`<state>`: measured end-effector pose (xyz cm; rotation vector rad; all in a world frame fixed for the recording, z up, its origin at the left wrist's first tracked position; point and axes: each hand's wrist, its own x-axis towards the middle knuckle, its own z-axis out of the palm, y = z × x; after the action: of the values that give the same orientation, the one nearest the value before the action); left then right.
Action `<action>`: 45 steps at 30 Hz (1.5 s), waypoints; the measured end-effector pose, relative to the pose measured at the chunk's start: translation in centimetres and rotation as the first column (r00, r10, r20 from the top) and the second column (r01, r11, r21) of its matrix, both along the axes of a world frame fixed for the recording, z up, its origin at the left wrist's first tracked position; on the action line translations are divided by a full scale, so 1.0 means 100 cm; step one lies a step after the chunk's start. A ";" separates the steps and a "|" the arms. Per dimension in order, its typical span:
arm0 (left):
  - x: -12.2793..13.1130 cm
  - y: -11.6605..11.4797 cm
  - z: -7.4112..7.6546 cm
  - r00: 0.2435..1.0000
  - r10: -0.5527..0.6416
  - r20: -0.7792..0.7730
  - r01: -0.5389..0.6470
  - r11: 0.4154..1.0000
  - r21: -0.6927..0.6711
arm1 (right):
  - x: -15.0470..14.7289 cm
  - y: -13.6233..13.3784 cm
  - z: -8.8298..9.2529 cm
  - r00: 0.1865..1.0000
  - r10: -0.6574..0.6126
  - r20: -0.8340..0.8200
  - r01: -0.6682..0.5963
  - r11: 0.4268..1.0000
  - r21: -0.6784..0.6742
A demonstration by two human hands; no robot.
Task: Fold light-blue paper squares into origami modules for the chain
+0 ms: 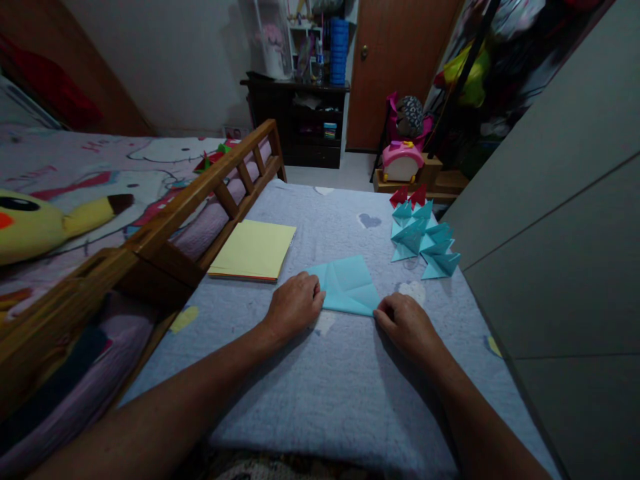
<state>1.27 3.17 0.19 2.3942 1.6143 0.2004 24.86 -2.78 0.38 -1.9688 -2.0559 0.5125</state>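
A light blue sheet of origami paper (350, 283), creased and folded along its near edge, lies flat on the cloth-covered surface. At its left corner, my left hand (299, 297) pinches the paper with the fingers curled. My right hand (404, 320) grips the near right corner between thumb and fingers. To the left and a little farther off rests a stack of paper (255, 249) with a yellow sheet on top. Several folded blue paper pieces (423, 237) stand grouped at the far right, with red folded pieces (407, 195) behind them.
A wooden bed rail (200, 200) runs along the left, with a yellow plush toy (45, 227) on the bed beyond. A pale cabinet (560, 220) borders the right side. Past the far edge stand a dark shelf (300, 123) and a pink toy case (401, 161).
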 end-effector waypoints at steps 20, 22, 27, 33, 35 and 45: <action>-0.002 -0.001 -0.011 0.968 -0.222 0.119 0.187 0.950 0.249 | 0.001 0.001 0.000 1.000 -0.007 0.000 0.007 1.000 -0.022; -0.003 0.000 -0.013 0.947 -0.299 0.113 0.262 0.929 0.262 | 0.000 0.001 0.000 1.000 -0.009 -0.004 0.009 1.000 -0.027; -0.004 -0.002 -0.012 0.920 -0.386 0.068 0.366 0.909 0.201 | 0.001 0.001 0.000 1.000 -0.015 -0.006 0.014 1.000 -0.021; -0.004 -0.017 -0.004 0.903 -0.429 0.009 0.418 0.884 0.207 | 0.001 0.001 -0.003 1.000 -0.007 0.000 0.007 1.000 0.004; -0.003 -0.021 -0.001 0.892 -0.448 -0.061 0.450 0.867 0.212 | 0.001 0.000 -0.004 1.000 -0.004 0.000 0.004 1.000 0.010; -0.003 -0.026 0.000 0.875 -0.463 -0.139 0.481 0.864 0.148 | 0.001 0.000 -0.003 1.000 -0.021 -0.001 0.021 1.000 0.005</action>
<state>0.94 0.53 0.15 2.8934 1.0223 0.1375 24.92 -2.74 0.03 -1.9846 -2.0314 0.5033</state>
